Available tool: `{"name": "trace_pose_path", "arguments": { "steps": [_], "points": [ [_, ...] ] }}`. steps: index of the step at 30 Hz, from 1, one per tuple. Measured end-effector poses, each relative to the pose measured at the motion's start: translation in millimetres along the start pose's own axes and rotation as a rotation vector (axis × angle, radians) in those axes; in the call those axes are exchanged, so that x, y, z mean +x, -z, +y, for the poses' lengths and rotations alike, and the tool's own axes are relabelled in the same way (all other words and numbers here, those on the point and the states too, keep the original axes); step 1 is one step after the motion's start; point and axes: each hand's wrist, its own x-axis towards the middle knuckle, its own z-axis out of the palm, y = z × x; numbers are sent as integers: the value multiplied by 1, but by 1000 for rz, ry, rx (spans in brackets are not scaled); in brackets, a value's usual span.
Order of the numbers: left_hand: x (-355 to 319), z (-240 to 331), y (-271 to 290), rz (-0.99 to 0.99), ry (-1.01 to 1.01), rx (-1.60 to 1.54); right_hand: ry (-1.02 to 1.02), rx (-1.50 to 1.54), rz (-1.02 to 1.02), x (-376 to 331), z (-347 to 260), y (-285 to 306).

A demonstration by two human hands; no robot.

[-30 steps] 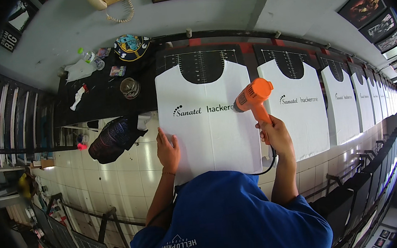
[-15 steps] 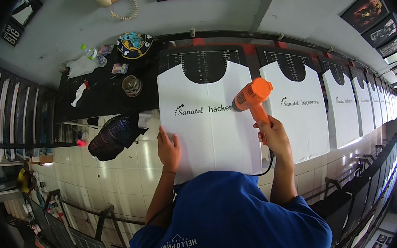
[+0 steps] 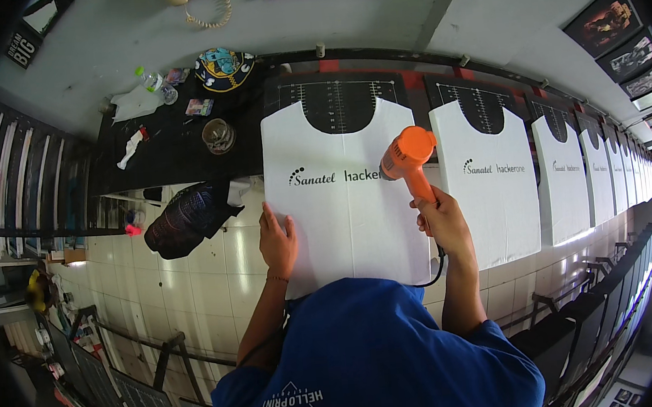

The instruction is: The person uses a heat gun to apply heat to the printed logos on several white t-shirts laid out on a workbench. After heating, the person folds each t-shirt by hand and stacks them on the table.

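A white shirt panel (image 3: 348,229) with dark print across its chest lies flat on a black printing board (image 3: 337,86) marked with white scale lines. Held in my right hand (image 3: 445,222) is an orange heat gun (image 3: 412,152). Its fingers wrap round the handle, and the nozzle points left over the right end of the print, hiding the last letters. A black cord hangs below the handle. At the panel's left edge rests my left hand (image 3: 278,245), fingers stretched upward, gripping nothing.
More white shirt panels (image 3: 490,212) on boards run in a row to the right. A black side table (image 3: 174,151) at the left holds a round glass ashtray (image 3: 218,137), a plastic bottle (image 3: 157,86) and a patterned cap (image 3: 224,70). Dark cloth (image 3: 188,219) hangs below. Racks of frames (image 3: 17,176) stand far left.
The heat gun has shifted slightly left across the print and turned a little, along with my right hand. My left hand stays at the panel's edge. The view has shifted slightly.
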Motion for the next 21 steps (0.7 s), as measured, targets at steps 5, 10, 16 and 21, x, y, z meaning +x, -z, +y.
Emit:
{"name": "trace_pose_path", "arguments": {
  "steps": [5, 10, 16, 21],
  "points": [
    [0, 0, -1, 10, -4, 8, -3, 32, -19, 4, 2, 1],
    [1, 0, 0, -26, 36, -7, -20, 83, -29, 4, -2, 1],
    [0, 0, 0, -8, 25, -4, -31, 72, -43, 4, -5, -4],
    [1, 0, 1, -10, 28, -12, -54, 67, -76, 6, -3, -4]
  ]
}}
